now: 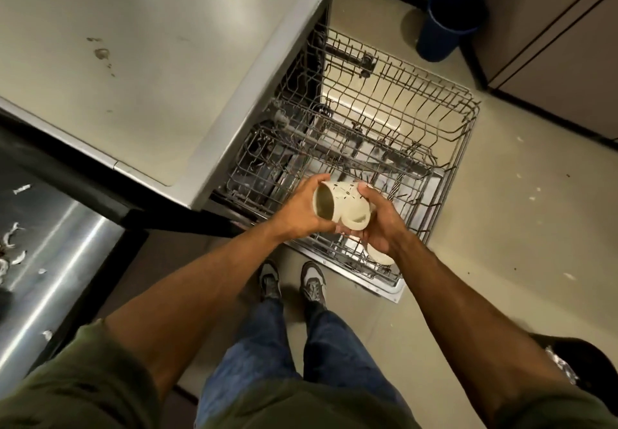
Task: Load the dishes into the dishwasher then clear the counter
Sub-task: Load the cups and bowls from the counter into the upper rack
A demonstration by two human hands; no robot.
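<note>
Both hands grip a cream mug [337, 203] on its side: left hand [301, 211] at the rim, right hand [378, 224] at the base. It hangs over the pulled-out rack's [461, 134] near edge.

Blue waste bin [448, 22], upper right, standing on the beige floor [521, 214]; steel sink [57, 261], lower left, holding white scraps [13, 244].

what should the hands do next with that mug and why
Probably lower the cream mug mouth-down into the pulled-out upper rack. Both the left hand and the right hand grip it, tipped on its side above the racks, and the upper rack looks empty.
</note>
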